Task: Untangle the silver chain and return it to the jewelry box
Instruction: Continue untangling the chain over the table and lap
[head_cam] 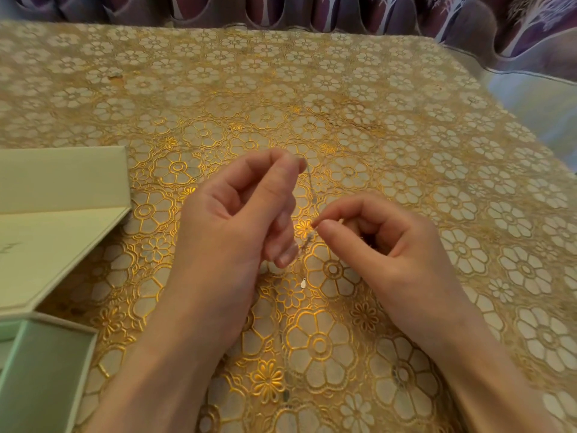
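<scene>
A very thin silver chain [312, 189] hangs between my two hands above the table's middle. My left hand [237, 214] pinches its upper end between thumb and forefinger. My right hand [384, 242] pinches it lower down, by a small knot-like cluster [307, 240]. A tiny drop-shaped tag [303, 282] dangles from the chain below my hands. The pale green jewelry box [46, 370] stands open at the left edge, its lid [62, 195] spread flat beside it.
A gold floral lace tablecloth [406, 135] covers the table. Purple patterned curtains [343, 10] hang behind the far edge. The table's right edge [512, 98] runs diagonally at the upper right.
</scene>
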Demonstrator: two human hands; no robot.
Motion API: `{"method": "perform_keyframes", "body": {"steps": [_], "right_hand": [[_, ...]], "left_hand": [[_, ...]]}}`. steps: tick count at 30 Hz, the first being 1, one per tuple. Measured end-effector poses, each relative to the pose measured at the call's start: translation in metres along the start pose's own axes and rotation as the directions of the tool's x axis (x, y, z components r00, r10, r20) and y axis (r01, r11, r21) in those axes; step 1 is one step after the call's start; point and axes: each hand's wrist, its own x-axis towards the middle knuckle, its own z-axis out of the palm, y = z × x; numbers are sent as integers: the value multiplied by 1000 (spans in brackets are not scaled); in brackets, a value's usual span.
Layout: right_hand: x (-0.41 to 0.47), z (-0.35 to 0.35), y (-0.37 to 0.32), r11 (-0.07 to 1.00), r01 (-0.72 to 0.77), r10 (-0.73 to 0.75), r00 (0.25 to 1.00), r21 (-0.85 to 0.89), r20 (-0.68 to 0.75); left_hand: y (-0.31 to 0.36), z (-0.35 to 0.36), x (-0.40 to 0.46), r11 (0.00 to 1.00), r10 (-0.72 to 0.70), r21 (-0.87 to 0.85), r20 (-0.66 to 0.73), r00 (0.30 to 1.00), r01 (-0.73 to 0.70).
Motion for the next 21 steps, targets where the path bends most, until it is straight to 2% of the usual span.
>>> {"method": "perform_keyframes", "body": {"steps": [5, 9, 13, 17, 21], "right_hand": [[-1, 1, -3, 1000, -4, 4, 1000, -7, 21], [-2, 1, -3, 1000, -14, 14, 1000, 0, 3], [-2, 2, -4, 995, -2, 7, 998, -97, 58], [-1, 0, -4, 998, -55, 55, 998, 12, 25], [-2, -1, -4, 996, -78, 77, 997, 50, 14]], "left_hand": [[3, 0, 2, 992, -29, -122, -108, 994, 16], [-1, 3, 2, 998, -10, -59, -85, 996, 5], [2, 1, 3, 991, 14, -132, -99, 995, -27], [1, -4, 4, 983, 35, -179, -90, 995, -50], [-2, -3, 3, 992, 36, -116, -52, 998, -42]]}}
